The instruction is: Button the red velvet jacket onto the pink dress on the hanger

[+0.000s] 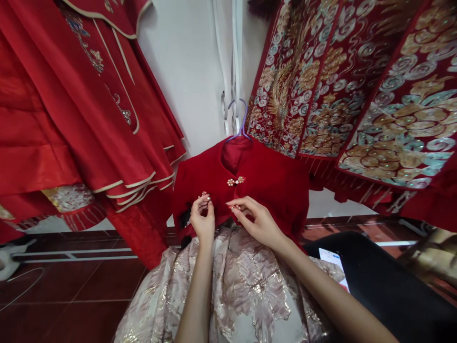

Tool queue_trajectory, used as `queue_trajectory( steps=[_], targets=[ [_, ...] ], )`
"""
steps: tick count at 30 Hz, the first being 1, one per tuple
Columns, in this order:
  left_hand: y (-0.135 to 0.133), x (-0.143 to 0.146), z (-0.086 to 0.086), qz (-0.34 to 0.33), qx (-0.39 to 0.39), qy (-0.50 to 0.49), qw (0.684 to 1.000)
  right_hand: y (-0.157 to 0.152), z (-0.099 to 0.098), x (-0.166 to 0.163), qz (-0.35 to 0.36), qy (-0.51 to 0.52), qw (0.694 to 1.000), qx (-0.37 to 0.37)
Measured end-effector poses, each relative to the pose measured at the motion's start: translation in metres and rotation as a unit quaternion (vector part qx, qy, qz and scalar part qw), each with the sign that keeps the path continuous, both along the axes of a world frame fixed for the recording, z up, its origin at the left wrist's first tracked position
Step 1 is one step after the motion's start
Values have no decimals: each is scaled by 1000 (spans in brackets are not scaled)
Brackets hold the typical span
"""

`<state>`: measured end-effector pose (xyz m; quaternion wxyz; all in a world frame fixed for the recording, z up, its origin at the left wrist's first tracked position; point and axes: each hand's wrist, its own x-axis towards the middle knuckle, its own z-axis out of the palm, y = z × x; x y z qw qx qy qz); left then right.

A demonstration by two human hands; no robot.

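A dark red velvet jacket [278, 176] hangs in front of me on a purple hanger [244, 119]. At its neck, a beaded flower-shaped clasp [235, 181] joins the two front edges. Lower down on the left, my left hand [202, 219] is closed, thumb against fingers, at a small beaded flower piece [203, 194]. My right hand [259, 221] pinches at the jacket's front opening, just under the fastened clasp. Something small and shiny shows at its fingertips, but I cannot make out what it is. Both hands are apart from each other.
Red garments [117, 119] hang on the left; an embroidered red garment [321, 85] hangs on the right. Pale metallic floral fabric [257, 286] lies below my hands. A phone [334, 264] rests on a black seat [378, 286]. White rails cross the brown tiled floor [89, 281].
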<state>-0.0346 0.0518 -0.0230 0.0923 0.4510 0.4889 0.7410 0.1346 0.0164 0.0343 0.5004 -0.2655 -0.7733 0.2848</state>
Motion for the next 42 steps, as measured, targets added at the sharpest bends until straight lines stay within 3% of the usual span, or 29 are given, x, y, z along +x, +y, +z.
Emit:
queue_trajectory(
  steps=[6, 9, 17, 27, 42],
  targets=[
    [-4, 2, 2, -58, 4, -28, 998, 53, -4, -39, -9, 14, 1000, 0],
    [-5, 1, 3, -61, 0, -58, 996, 64, -8, -50, -22, 2, 1000, -17],
    [-7, 5, 6, -40, 0, -82, 996, 61, -7, -51, -35, -68, 997, 28],
    [-7, 3, 5, -34, -1, -73, 997, 62, 0, -47, -9, -73, 997, 16],
    [-10, -1, 2, 24, -18, 18, 999, 60, -17, -59, -68, -71, 992, 79]
  ],
)
